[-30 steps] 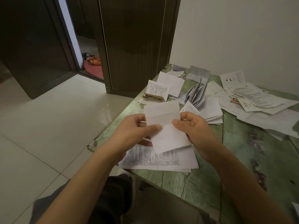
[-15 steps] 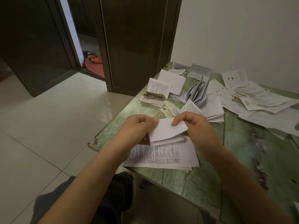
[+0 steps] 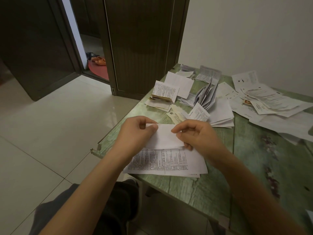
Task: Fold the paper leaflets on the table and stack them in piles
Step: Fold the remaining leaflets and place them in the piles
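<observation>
Folded leaflet (image 3: pixel 165 138): long axis runs left-right, blank face up, ends pointing into each hand. Left hand (image 3: pixel 135 131) pinches left end between thumb and forefinger. Right hand (image 3: pixel 199 138) pinches right end with curled fingers. Directly under grip: flat printed sheet (image 3: pixel 166 163) on green table (image 3: pixel 254 167); contact with leaflet uncertain. Beyond grip: narrow slip (image 3: pixel 176 115), folded pile (image 3: pixel 163 94), fanned leaflets (image 3: pixel 207 94). Beyond and right of grip: loose unfolded sheets (image 3: pixel 271 102), overlapping.
</observation>
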